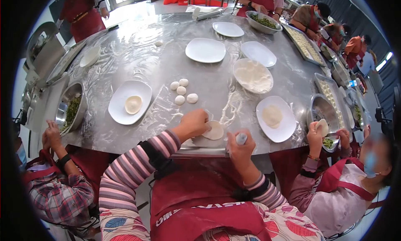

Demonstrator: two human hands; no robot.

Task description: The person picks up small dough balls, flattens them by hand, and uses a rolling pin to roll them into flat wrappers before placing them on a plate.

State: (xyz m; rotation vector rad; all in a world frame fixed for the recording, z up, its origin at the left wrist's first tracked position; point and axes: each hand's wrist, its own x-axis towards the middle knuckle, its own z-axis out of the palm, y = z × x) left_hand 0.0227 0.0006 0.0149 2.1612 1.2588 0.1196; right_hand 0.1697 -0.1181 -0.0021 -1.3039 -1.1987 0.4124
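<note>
Right now your left hand (194,124) is curled mostly closed, thumb and bent fingers drawn together on the nine o'clock edge of a flat dough round (215,130). That round lies on the metal table (138,65), close to the edge in front of you. Your right hand (241,148) is just off at four o'clock from the round, wrapped into a fist around a stick (241,138); only its pale, rounded end pokes out, and your fingers hide the rest.

From the round, five small dough balls (181,90) sit grouped at eleven o'clock. Between nine and ten o'clock is a white plate (118,111) with another flat piece (133,104) on it. Look to one o'clock and you have a plate of flour (252,78); at about three, a white dish (282,133) holds a dusted disc (272,116). Loose flour streaks the metal around you.

Farther out at nine o'clock, a steel bowl (82,109) of green filling stands beside a neighbour's hands (52,134). Out at three, another person's hand (315,136) holds up a wrapper (322,127) beside a metal bowl (323,107).
</note>
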